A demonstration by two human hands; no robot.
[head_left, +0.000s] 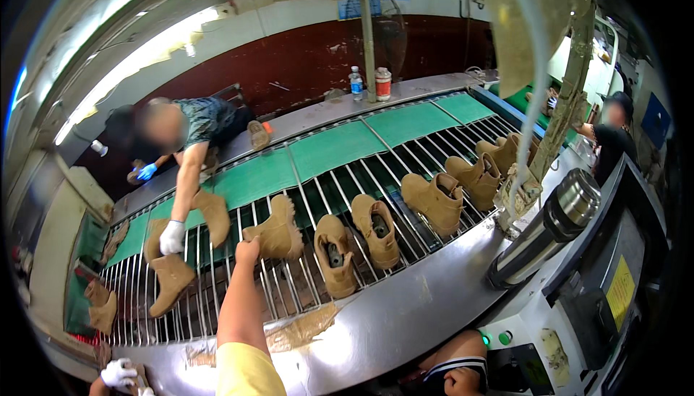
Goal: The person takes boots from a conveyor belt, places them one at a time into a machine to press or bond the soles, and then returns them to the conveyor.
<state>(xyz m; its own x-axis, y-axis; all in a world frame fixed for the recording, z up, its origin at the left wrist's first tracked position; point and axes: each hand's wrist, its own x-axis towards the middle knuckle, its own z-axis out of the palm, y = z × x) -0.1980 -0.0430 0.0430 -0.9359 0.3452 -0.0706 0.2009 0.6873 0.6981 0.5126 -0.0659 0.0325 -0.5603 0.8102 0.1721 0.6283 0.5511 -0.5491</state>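
Note:
My left arm, in a yellow sleeve, reaches over a conveyor of metal bars (343, 179). My left hand (248, 250) is closed on a tan ankle boot (276, 231), which lies tilted on its side on the bars. At the lower edge my right hand (461, 380) is low beside my knee, its fingers curled; whatever may be inside them is hidden. To the right of the held boot, tan boots (334, 255) stand in a row along the bars. A co-worker's white-gloved hand (173, 238) is at other tan boots (171, 284) to its left.
A steel flask (546, 226) stands on the metal ledge (405, 302) at right, beside a machine (528, 338) with green buttons. A post (560, 125) and hanging cord rise there. Gloved hands (119, 373) show lower left. A bottle (356, 84) and red-white container (383, 84) stand behind.

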